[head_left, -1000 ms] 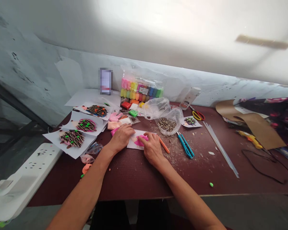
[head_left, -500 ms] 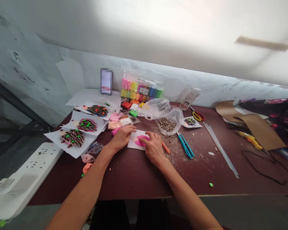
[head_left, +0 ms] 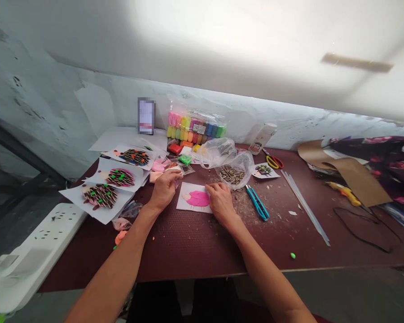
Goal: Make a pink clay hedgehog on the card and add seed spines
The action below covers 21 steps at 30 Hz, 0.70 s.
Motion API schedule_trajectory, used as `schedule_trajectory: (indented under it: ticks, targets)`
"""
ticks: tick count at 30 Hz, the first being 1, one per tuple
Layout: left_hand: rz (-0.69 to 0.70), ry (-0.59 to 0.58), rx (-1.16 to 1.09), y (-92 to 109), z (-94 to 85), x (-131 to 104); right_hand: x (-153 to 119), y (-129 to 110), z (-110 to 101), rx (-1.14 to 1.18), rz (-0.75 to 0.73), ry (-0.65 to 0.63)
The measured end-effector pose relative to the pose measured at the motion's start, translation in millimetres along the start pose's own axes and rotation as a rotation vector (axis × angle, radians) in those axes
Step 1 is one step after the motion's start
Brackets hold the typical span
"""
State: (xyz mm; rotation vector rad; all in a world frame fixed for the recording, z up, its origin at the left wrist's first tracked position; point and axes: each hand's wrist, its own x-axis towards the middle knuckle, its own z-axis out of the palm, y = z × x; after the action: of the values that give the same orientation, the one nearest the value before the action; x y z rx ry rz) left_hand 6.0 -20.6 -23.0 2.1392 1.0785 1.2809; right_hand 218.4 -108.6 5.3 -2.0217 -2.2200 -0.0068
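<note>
Nearest to the camera, one small green bit point(head_left: 292, 255) lies alone close to the front edge of the brown table point(head_left: 195, 246). A little farther in, the white card point(head_left: 194, 198) with one pink clay shape point(head_left: 198, 198) lies flat between the two hands. The right hand point(head_left: 221, 202) rests at the card's right edge with fingers bent down on it; whether it pinches anything, I cannot tell. The left hand point(head_left: 164, 187) is at the upper left corner of the card, fingers curled around something small that I cannot make out. Right of the hands lies one blue cutter point(head_left: 257, 204). To the left, three finished cards point(head_left: 116, 178) with seed pictures lie in a row. Behind the card is one clear bag of sunflower seeds point(head_left: 233, 173), then one pair of red and yellow scissors point(head_left: 274, 161). Farthest, against the wall, stands one pack of coloured clay point(head_left: 195, 126).
</note>
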Motion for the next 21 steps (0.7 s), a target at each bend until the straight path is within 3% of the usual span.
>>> schedule_trajectory:
  ticks: [6, 15, 21]
  targets:
    - [-0.011, 0.029, 0.111, -8, 0.2, 1, 12, -4, -12, -0.071, -0.029, -0.056]
    - [-0.013, 0.055, 0.107, -12, 5.0, -2, 30, -14, -9, -0.122, 0.006, -0.082]
    - [-0.001, -0.002, 0.078, -6, 2.5, 0, 31, -21, -9, -0.101, -0.023, -0.064]
